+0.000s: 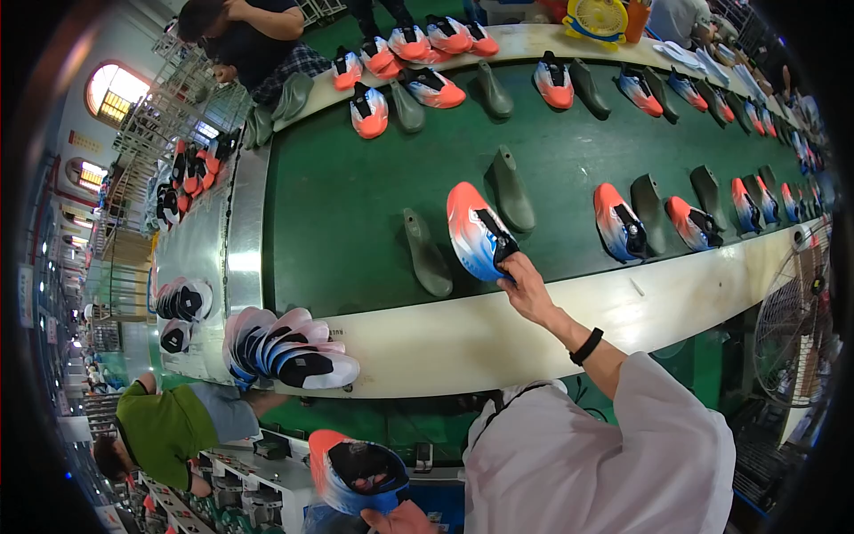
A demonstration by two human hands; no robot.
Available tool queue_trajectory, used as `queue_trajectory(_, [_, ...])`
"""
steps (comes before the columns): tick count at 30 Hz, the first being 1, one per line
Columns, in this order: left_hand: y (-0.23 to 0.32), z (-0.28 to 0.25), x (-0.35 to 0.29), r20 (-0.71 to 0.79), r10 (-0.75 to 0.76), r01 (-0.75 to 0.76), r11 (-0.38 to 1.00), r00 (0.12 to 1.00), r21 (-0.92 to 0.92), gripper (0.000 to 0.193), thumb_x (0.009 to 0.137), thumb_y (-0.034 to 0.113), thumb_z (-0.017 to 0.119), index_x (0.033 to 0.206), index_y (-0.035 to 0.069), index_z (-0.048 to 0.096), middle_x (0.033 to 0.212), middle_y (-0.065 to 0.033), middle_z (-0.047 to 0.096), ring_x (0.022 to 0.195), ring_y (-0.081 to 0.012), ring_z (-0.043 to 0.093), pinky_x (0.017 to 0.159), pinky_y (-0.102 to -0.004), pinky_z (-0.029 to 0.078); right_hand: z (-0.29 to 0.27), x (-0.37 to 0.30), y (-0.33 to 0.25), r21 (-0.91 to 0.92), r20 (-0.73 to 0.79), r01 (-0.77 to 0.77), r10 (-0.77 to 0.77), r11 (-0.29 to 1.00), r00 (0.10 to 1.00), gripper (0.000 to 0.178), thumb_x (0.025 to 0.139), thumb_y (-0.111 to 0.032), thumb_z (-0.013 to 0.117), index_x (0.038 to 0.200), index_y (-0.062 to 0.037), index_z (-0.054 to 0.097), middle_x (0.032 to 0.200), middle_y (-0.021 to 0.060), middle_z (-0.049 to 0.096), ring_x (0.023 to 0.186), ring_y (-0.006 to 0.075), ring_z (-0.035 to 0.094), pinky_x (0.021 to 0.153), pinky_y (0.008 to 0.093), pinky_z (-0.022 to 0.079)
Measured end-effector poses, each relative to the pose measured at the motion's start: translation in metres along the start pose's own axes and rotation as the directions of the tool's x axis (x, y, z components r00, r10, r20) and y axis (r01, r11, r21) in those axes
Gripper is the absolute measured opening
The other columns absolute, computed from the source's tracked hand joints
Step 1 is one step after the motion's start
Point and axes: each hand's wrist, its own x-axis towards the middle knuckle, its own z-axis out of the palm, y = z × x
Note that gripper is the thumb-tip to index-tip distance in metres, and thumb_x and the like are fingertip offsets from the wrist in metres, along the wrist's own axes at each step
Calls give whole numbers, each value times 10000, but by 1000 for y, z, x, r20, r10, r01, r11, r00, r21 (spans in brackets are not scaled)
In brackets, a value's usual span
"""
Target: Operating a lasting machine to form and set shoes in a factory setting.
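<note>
My right hand [527, 289], with a black band on its wrist, pinches the heel end of an orange, white and blue shoe upper [474, 230] over the green conveyor belt [356, 214]. Its toe points away from me. Two dark green shoe lasts [427, 254] stand close by, one on either side of that upper. Low in the picture, nearer to me than the belt's edge, my left hand [402, 519] grips a second upper [351, 467] in the same colours, its dark opening turned upward. Part of the left hand is cut off by the lower rim.
Pairs of uppers and lasts line the belt's far side and its right. A fanned stack of white and black uppers [289, 351] lies on the cream ledge [463, 329] at left. A yellow fan [596, 20] is at the back, a large caged fan [792, 311] at right. Co-workers stand left.
</note>
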Motion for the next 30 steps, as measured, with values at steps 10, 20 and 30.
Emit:
queue_trajectory(10, [-48,2,54,276,-83,-259,177,957,950,673,895,254,688,1400,-63,376,1327,-215,523,1199,-356,525,1064,-555,375,24,4,-35,-202,67,119,-107,972,992,535,739,-124,757,1224,-30,551,1229,141,533,1116,290,537,836,361,487])
queue_trajectory(20, [-92,-17,85,223,-78,-235,-227,972,945,303,876,175,678,1075,-45,619,1058,-36,626,974,-136,569,915,-309,444,18,-23,-197,644,341,-194,-50,740,939,381,794,-217,794,1083,-13,653,1053,94,605,910,181,588,727,285,483])
queue_trajectory(30, [-21,25,109,339,46,-336,-56,940,940,480,971,330,584,1163,-104,515,946,-204,665,811,-298,669,798,-433,564,114,43,-163,103,-19,239,-238,966,971,273,751,-71,764,979,-31,620,887,113,549,801,287,583,650,367,496])
